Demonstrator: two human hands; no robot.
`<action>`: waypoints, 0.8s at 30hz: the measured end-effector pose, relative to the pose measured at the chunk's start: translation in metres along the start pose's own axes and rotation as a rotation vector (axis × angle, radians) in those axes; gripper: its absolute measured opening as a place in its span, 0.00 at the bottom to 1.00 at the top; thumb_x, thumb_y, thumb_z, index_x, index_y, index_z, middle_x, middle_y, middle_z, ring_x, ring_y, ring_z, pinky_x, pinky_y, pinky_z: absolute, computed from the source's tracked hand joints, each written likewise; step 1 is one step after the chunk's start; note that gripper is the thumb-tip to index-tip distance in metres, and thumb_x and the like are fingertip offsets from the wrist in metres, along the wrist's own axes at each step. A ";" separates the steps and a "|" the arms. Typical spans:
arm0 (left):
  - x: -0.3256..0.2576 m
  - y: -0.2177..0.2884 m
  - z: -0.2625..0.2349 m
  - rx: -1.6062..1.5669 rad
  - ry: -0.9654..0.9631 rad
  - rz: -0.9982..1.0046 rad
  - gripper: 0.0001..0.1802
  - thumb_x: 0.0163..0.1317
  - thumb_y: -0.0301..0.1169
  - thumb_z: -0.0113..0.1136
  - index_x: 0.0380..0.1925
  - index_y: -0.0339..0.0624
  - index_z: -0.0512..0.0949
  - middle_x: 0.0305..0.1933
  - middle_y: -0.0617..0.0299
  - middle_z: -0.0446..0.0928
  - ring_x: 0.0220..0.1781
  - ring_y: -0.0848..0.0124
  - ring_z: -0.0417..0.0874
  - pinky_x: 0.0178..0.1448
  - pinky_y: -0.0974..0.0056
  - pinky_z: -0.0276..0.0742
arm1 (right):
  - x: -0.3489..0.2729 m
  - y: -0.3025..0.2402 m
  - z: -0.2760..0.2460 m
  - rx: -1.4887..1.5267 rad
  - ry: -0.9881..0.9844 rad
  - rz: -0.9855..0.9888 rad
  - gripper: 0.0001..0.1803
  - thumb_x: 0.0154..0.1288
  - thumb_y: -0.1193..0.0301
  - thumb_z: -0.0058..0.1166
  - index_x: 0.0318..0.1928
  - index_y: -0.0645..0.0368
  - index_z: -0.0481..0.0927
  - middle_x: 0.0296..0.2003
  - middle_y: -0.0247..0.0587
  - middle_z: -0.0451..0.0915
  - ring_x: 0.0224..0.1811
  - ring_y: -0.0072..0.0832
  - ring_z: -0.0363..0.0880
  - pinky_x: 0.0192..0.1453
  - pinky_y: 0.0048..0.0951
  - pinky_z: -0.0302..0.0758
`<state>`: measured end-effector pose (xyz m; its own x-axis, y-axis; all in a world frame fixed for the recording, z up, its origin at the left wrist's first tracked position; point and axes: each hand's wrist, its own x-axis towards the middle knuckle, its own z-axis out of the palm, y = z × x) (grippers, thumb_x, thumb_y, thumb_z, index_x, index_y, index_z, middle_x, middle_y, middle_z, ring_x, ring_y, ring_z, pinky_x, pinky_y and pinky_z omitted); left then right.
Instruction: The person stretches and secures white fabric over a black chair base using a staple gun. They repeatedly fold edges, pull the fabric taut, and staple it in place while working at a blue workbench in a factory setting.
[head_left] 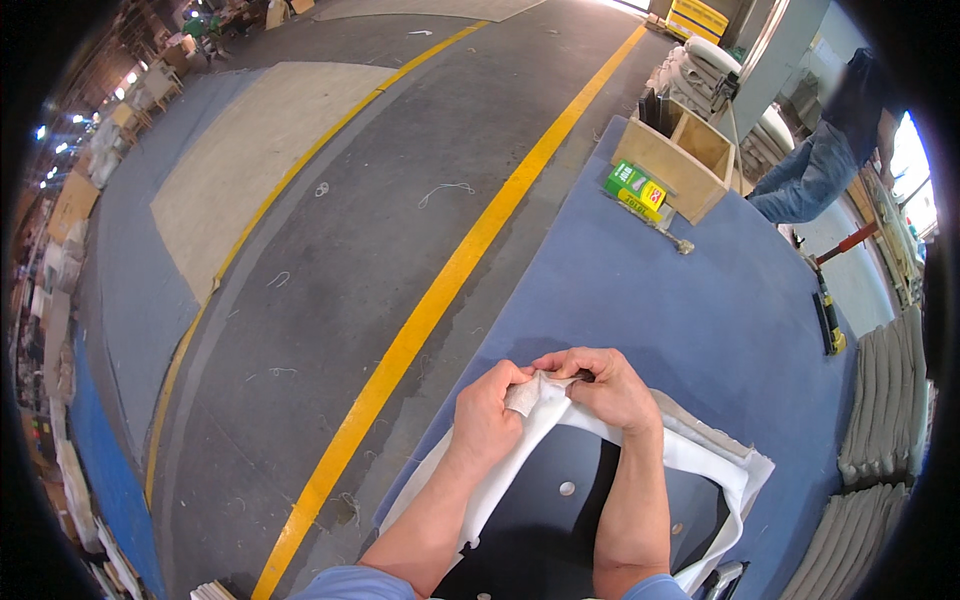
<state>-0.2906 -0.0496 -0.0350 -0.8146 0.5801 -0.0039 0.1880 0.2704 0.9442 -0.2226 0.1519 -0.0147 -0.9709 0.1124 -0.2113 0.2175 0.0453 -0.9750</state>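
Right in front of me on the blue-topped table lies a dark panel (565, 462) with small round holes, its border wrapped in white and beige fabric (531, 436). At the panel's far left corner, my left hand (487, 412) pinches the fabric edge between thumb and fingers. Beside it, my right hand (603, 385) grips the same gathered fabric, its fingers curled over the fold. The two hands nearly touch. The fabric's underside at the corner is hidden by my fingers. Close to the panel's near right side, a tool with a metal body (722, 578) is partly cut off.
A wooden box (690, 165) with compartments stands at the table's (640, 290) far end, beside a green and yellow carton (637, 188). A black and yellow tool (829, 318) rests at the right edge. Another person (835, 150) stands beyond, near stacked grey cushions (885, 395).
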 end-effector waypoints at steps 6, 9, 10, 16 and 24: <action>0.002 -0.006 0.002 -0.086 -0.008 -0.016 0.11 0.63 0.11 0.56 0.42 0.36 0.76 0.53 0.47 0.89 0.55 0.60 0.90 0.60 0.59 0.83 | 0.000 0.001 -0.003 -0.039 0.009 0.005 0.11 0.57 0.89 0.58 0.39 0.65 0.86 0.49 0.38 0.91 0.45 0.19 0.83 0.51 0.26 0.79; 0.002 -0.006 0.003 -0.104 -0.023 -0.030 0.09 0.65 0.13 0.58 0.42 0.36 0.76 0.53 0.49 0.89 0.56 0.63 0.90 0.60 0.60 0.83 | 0.000 0.006 -0.005 -0.029 0.014 0.017 0.11 0.57 0.88 0.59 0.39 0.65 0.87 0.46 0.37 0.91 0.43 0.19 0.82 0.50 0.25 0.79; 0.002 -0.006 0.003 -0.101 -0.021 -0.024 0.09 0.65 0.13 0.58 0.42 0.36 0.75 0.53 0.49 0.89 0.56 0.64 0.89 0.60 0.60 0.83 | 0.000 0.006 -0.006 -0.033 0.015 0.012 0.11 0.57 0.88 0.59 0.40 0.65 0.87 0.46 0.37 0.91 0.43 0.19 0.82 0.50 0.25 0.79; 0.000 -0.006 0.005 -0.213 0.013 -0.081 0.14 0.64 0.13 0.61 0.48 0.37 0.80 0.51 0.52 0.89 0.55 0.67 0.89 0.61 0.63 0.82 | 0.001 0.000 -0.003 -0.046 0.024 0.041 0.10 0.60 0.87 0.59 0.40 0.65 0.87 0.43 0.37 0.92 0.43 0.19 0.83 0.50 0.26 0.79; -0.001 0.000 0.003 -0.131 0.043 0.030 0.15 0.62 0.14 0.64 0.48 0.35 0.88 0.50 0.53 0.89 0.54 0.63 0.90 0.61 0.64 0.82 | 0.002 0.002 -0.004 -0.058 0.010 0.020 0.09 0.62 0.86 0.59 0.40 0.65 0.86 0.42 0.35 0.92 0.42 0.18 0.81 0.49 0.26 0.78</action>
<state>-0.2881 -0.0475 -0.0356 -0.8333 0.5517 0.0361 0.1413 0.1493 0.9786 -0.2237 0.1566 -0.0167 -0.9654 0.1234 -0.2298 0.2425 0.1002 -0.9650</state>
